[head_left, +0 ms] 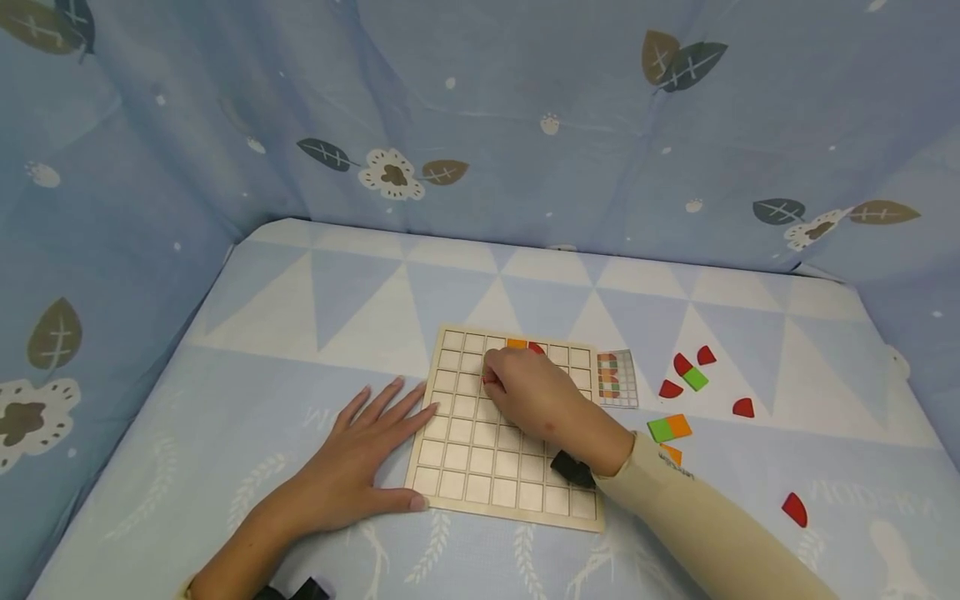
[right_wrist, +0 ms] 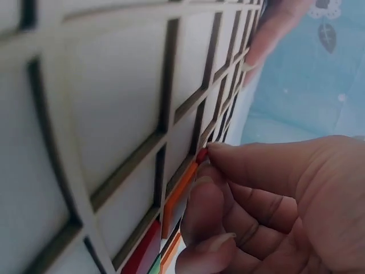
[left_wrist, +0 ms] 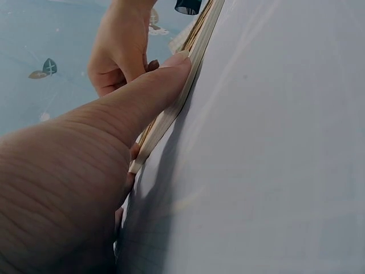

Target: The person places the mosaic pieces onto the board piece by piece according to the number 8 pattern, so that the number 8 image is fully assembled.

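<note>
**A:** so what are the right hand's (head_left: pixel 536 398) fingers (right_wrist: pixel 251 165) doing? Curled, tips pinching a small red piece (right_wrist: pixel 202 155) against the grid board (head_left: pixel 465 454), up near its top rows, just beside an orange piece (head_left: pixel 516 343) and a red one (head_left: pixel 536 347) already sitting in the top row.

**B:** yeah, and the left hand (head_left: pixel 352 467) lies flat, fingers straight, thumb pressed along the board's left edge, holding nothing. Board's in the middle of the desk (head_left: pixel 300 333).

**A:** right of it there's a pattern card (head_left: pixel 617 379) touching the board, then loose red, green and orange pieces (head_left: pixel 693 375) scattered further out.
</note>
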`<state>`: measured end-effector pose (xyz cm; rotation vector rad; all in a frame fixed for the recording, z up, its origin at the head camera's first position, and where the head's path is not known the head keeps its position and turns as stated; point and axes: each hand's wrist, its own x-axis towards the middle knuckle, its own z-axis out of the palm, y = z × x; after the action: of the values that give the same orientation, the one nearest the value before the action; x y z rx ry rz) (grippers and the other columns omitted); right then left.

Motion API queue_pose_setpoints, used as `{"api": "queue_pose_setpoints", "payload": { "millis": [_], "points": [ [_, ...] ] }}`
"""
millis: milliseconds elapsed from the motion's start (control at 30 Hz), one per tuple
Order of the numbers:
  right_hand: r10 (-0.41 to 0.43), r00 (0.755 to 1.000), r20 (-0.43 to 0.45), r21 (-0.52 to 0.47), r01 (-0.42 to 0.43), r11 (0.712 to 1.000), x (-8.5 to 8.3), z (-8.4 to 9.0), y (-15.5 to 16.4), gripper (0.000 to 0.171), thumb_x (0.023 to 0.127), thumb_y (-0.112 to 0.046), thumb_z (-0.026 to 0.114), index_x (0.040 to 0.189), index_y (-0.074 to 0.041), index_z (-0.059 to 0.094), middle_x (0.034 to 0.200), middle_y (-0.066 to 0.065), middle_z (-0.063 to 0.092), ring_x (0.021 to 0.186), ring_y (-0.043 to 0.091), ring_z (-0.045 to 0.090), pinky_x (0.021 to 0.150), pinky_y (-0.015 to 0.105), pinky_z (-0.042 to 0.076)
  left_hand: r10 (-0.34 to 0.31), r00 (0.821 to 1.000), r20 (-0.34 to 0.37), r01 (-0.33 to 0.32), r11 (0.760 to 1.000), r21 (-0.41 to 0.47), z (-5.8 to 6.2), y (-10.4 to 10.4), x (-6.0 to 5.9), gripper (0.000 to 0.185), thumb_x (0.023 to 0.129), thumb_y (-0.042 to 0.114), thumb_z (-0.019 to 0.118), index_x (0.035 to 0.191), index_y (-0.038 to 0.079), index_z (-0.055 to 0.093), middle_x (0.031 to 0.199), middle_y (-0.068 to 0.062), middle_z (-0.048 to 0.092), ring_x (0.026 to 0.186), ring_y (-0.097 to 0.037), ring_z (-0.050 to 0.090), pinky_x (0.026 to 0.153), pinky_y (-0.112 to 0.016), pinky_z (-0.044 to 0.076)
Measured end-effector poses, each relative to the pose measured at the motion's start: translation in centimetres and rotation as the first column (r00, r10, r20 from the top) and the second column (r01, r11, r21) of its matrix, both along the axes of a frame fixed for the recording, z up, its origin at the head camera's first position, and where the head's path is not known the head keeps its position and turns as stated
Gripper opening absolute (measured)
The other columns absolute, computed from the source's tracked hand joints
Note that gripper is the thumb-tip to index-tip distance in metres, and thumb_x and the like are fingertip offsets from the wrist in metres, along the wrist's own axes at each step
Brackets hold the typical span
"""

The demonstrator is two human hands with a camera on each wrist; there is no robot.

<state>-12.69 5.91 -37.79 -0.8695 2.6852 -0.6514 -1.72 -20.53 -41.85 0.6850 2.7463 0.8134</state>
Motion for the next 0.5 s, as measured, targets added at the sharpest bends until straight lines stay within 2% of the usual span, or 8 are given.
{"api": "queue_pose_setpoints", "payload": {
  "millis": [300, 500],
  "points": [
    [-0.015, 0.999, 0.03, -0.015, 0.015, 1.0, -0.1, 0.1, -0.1, 0.02, 0.101, -0.011, 0.068, 0.083, -0.016, 0.062, 0.074, -0.006, 0.056, 0.063, 0.011, 0.052, 0.058, 0.028, 0.044, 0.003, 1.0, 0.013, -0.003, 1.0, 0.0, 0.2, -0.1, 0.0, 0.104, 0.082, 0.072, 0.074, 0.167, 0.028, 0.031, 0.174, 0.006, 0.015, 0.161, -0.025, 0.002, 0.125, -0.05, -0.005],
    [-0.034, 0.997, 0.062, -0.102, 0.04, 0.994, 0.3, 0.9, 2.1, 0.013, 0.103, -0.009, 0.064, 0.092, -0.013, 0.07, 0.075, -0.006, 0.058, 0.061, 0.011, 0.05, 0.061, 0.031, 0.046, 0.016, 0.999, 0.029, -0.017, 1.0, 0.003, 0.2, 0.1, 0.1, 0.105, 0.082, 0.071, 0.075, 0.166, 0.029, 0.031, 0.174, 0.007, 0.015, 0.161, -0.024, 0.001, 0.125, -0.052, -0.005]
  ]
}}
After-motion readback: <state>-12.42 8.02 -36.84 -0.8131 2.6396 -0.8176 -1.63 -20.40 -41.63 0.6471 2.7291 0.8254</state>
